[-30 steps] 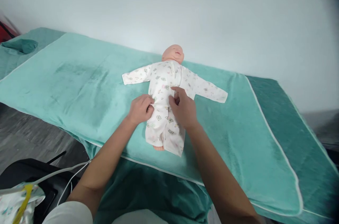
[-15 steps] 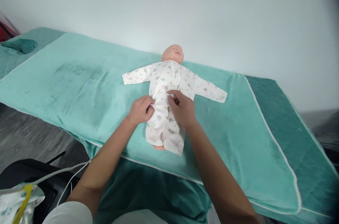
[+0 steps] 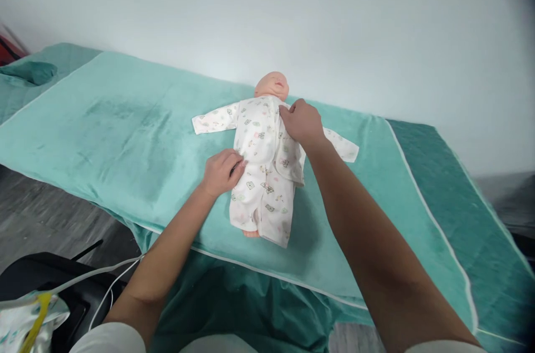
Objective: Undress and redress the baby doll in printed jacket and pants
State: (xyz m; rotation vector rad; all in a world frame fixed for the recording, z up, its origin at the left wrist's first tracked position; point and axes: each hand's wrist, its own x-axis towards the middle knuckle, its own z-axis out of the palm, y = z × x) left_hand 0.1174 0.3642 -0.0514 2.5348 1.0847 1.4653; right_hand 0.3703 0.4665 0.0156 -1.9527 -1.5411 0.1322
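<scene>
A baby doll [image 3: 272,84] lies on its back, dressed in a white printed shirt [image 3: 256,124] and matching trousers [image 3: 267,205]. Its arms are spread inside the long sleeves, and a foot peeks from one trouser leg. At the shirt's left side, my left hand [image 3: 223,172] is closed on the fabric near the lower hem. My right hand [image 3: 301,123] pinches the shirt's front edge high on the chest, covering part of the right shoulder and sleeve. Below it the shirt's right front panel [image 3: 290,161] hangs loose over the waist, its edge apart from the other panel.
Under the doll is a green padded bed [image 3: 125,119] with white piping, against a pale wall [image 3: 267,13]. At lower left, a black chair [image 3: 45,272] bears a white package [image 3: 31,319] with a yellow strip, and cables [image 3: 104,266] run beside it.
My right hand has moved up from the waist to the upper chest. The shirt's right front panel now shows spread out to the right. My left hand has stayed at the hem.
</scene>
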